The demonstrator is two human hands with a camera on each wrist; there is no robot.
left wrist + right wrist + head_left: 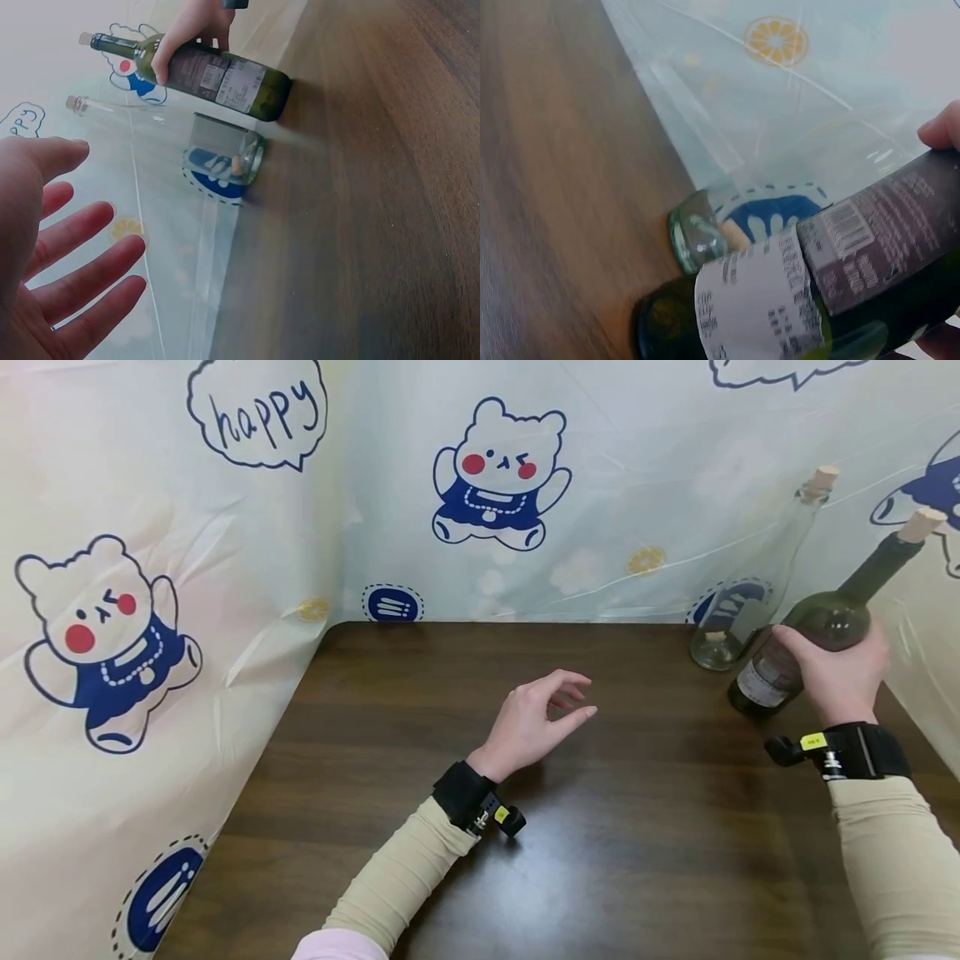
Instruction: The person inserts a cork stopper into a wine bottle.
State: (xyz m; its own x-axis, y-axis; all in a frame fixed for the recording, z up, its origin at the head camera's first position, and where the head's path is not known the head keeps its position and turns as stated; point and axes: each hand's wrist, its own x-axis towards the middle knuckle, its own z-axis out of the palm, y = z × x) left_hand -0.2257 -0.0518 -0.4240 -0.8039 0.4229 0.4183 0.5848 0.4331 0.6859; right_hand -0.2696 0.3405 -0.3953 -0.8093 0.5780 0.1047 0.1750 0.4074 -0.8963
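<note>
My right hand (843,672) grips a dark green wine bottle (832,618) around its upper body, at the far right of the table. A cork (922,524) sits in its neck, and a white label (757,300) shows low on its side. Just behind and left of it stands a clear glass bottle (750,581), corked at the top, with a loose cork (735,234) inside near its base. Over the middle of the table my left hand (532,718) holds nothing, its fingers spread and slightly bent toward the bottles.
The dark wooden table (420,710) ends at the back and left against a pale printed curtain (375,485) with cartoon bears. The clear bottle stands close to the back edge. Black straps (870,750) with small cameras circle both wrists.
</note>
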